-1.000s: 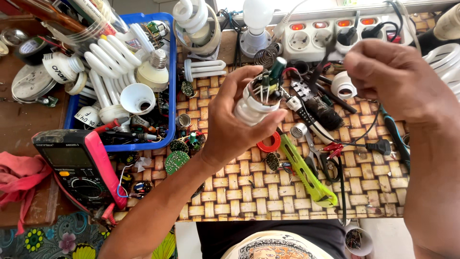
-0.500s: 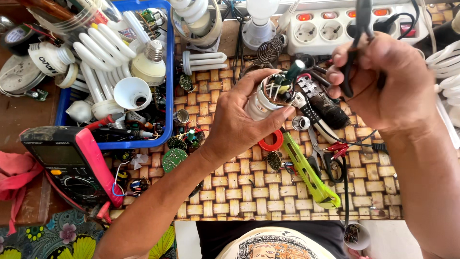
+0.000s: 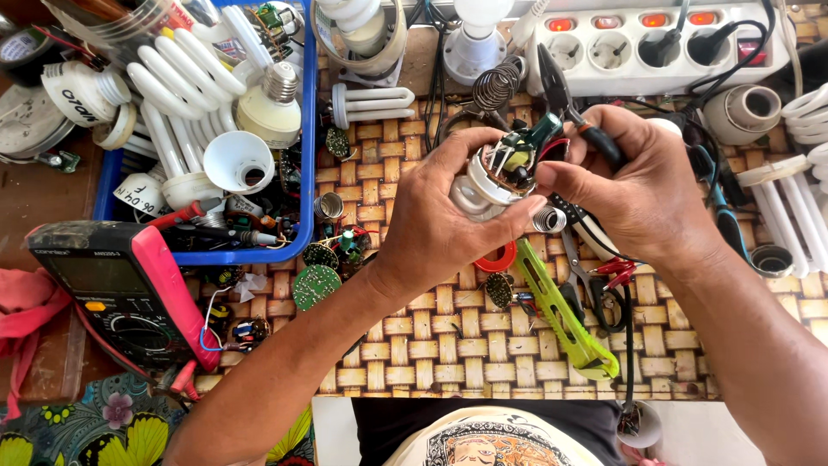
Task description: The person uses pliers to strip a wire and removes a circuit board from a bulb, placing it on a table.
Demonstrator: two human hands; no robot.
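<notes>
Woven bench [image 3: 448, 345] is cluttered; lamp base [image 3: 493, 177] is being held in the left hand [image 3: 448, 207], and pliers [image 3: 573, 112], just brought over, are being gripped by the right hand [image 3: 642, 194] beside it.

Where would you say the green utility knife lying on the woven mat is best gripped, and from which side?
I would take the green utility knife around the middle of its long handle, coming from above. It lies flat and slanted on the woven mat; its upper end runs under the right hand and scissors crowd its right side, so the left flank looks freer.
</notes>
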